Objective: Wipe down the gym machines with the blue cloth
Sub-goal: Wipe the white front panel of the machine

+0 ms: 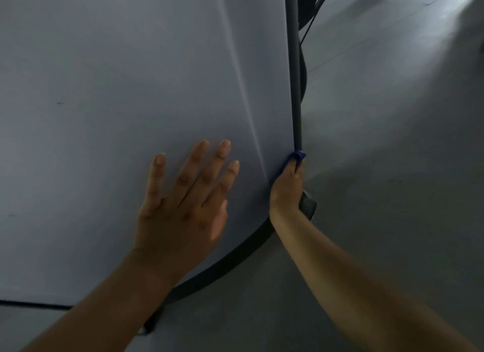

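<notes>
Flat on the big grey panel (pixel 117 89) with the left hand (pixel 183 199), fingers straight and spread, holding nothing. Likely put there to lean and stay steady, or to stop the panel from wobbling.

At 3 o'clock from it, curled tight with the right hand (pixel 286 189) round the blue cloth (pixel 298 156). Pinched with that cloth onto the dark edge strip (pixel 294 89), most likely to rub both sides of the strip in 1 go. Only a small bit of blue peeking out at 12 o'clock of the fist, the rest hidden inside. Probably ready to slide along the strip.

Small dark thing at 5 o'clock of the right hand, too hard to tell what. Grey floor (pixel 392 168) off at 3 o'clock.

No boxes, bins or buckets to see, so nothing inside anything.
</notes>
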`<control>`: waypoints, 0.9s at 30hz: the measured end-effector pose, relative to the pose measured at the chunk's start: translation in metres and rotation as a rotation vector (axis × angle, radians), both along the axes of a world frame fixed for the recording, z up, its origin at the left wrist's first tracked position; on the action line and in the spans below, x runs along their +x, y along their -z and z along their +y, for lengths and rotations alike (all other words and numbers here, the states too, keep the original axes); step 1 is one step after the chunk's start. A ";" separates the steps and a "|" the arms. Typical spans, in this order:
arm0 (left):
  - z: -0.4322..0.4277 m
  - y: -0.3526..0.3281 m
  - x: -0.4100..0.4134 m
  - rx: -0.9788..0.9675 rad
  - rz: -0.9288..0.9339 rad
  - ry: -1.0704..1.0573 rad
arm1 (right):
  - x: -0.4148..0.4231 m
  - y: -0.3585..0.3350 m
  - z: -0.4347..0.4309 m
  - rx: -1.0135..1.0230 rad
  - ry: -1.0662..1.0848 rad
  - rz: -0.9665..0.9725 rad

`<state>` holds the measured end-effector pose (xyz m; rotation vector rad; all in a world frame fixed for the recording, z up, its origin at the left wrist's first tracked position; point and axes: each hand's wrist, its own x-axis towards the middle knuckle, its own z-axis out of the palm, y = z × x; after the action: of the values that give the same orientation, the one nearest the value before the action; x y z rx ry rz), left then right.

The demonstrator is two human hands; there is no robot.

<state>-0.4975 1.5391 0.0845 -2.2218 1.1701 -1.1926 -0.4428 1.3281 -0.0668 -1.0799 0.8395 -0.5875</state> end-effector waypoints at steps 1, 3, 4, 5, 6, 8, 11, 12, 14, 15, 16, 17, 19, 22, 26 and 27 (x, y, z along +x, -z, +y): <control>-0.001 0.002 0.000 -0.012 -0.009 -0.010 | -0.008 -0.002 0.012 -0.053 0.023 -0.091; -0.004 0.007 0.000 -0.030 -0.005 -0.030 | -0.022 0.010 0.035 -0.176 -0.005 -0.174; -0.006 0.010 -0.002 -0.037 0.022 -0.029 | -0.026 0.024 0.042 -0.199 -0.005 -0.160; -0.007 0.013 -0.004 -0.035 0.051 -0.022 | -0.027 0.041 0.044 -0.143 0.008 -0.117; -0.008 0.016 -0.005 -0.018 0.075 -0.011 | -0.026 0.058 0.041 -0.031 0.019 -0.053; -0.010 0.022 -0.005 0.039 0.105 0.009 | -0.022 0.077 0.030 0.107 0.004 0.091; -0.009 0.030 -0.002 0.073 0.099 0.001 | -0.020 0.063 0.021 0.019 -0.059 -0.011; -0.010 0.033 -0.002 0.081 0.095 -0.001 | -0.020 0.056 0.020 -0.049 -0.058 -0.093; -0.010 0.038 -0.003 0.093 0.103 0.005 | -0.017 0.053 0.021 -0.150 -0.014 -0.116; -0.009 0.039 -0.003 0.093 0.111 0.008 | -0.015 0.067 0.022 -0.132 0.013 -0.090; -0.009 0.041 -0.002 0.090 0.111 0.011 | -0.011 0.083 0.018 -0.062 0.029 -0.050; -0.008 0.042 0.000 0.087 0.104 0.014 | -0.008 0.096 0.014 0.026 0.023 0.025; -0.006 0.043 0.003 0.084 0.092 0.026 | -0.003 0.103 0.002 0.144 0.011 0.103; -0.007 0.046 0.005 0.087 0.075 0.027 | 0.005 0.084 -0.003 0.030 0.025 -0.011; -0.008 0.047 0.006 0.087 0.076 0.031 | 0.004 0.108 0.002 0.080 0.031 -0.006; -0.007 0.047 0.007 0.088 0.073 0.030 | 0.001 0.114 0.002 0.173 0.040 0.045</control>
<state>-0.4910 1.5319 0.0376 -2.2064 1.2632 -1.0573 -0.4420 1.3303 -0.1812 -0.9237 0.9349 -0.5156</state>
